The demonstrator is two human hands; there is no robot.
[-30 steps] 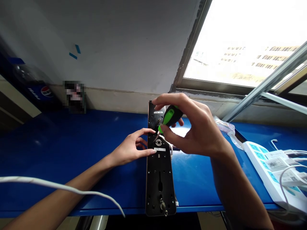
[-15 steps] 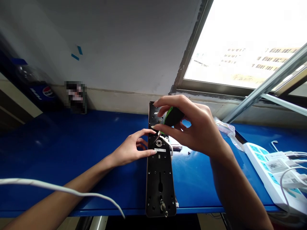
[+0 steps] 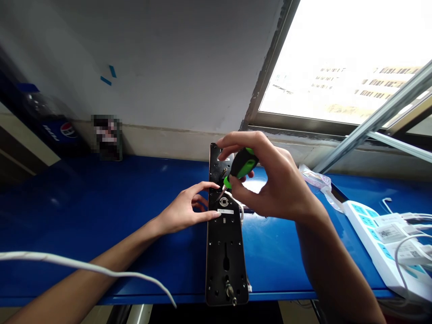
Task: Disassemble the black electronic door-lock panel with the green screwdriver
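Note:
A long black lock plate [image 3: 225, 252] lies lengthwise on the blue table [image 3: 101, 211], its near end at the table's front edge. My left hand [image 3: 189, 208] rests on the plate's left side, thumb and index finger spread and pressing on it. My right hand [image 3: 270, 180] is wrapped round a green-and-black screwdriver [image 3: 240, 166]. The screwdriver's tip points down into the plate's upper part, near a round metal fitting [image 3: 223, 202]. A white wire [image 3: 236, 204] loops off the plate by the tip.
A white power strip [image 3: 381, 243] with several plugs and cables lies at the right. A plastic bag [image 3: 317, 180] sits by the window sill. A white cable [image 3: 87, 267] crosses the lower left. A cola bottle [image 3: 50, 121] stands at the far left against the wall.
My right hand has shifted its fingers on the screwdriver handle, turning it in place. My left hand and the plate have stayed put.

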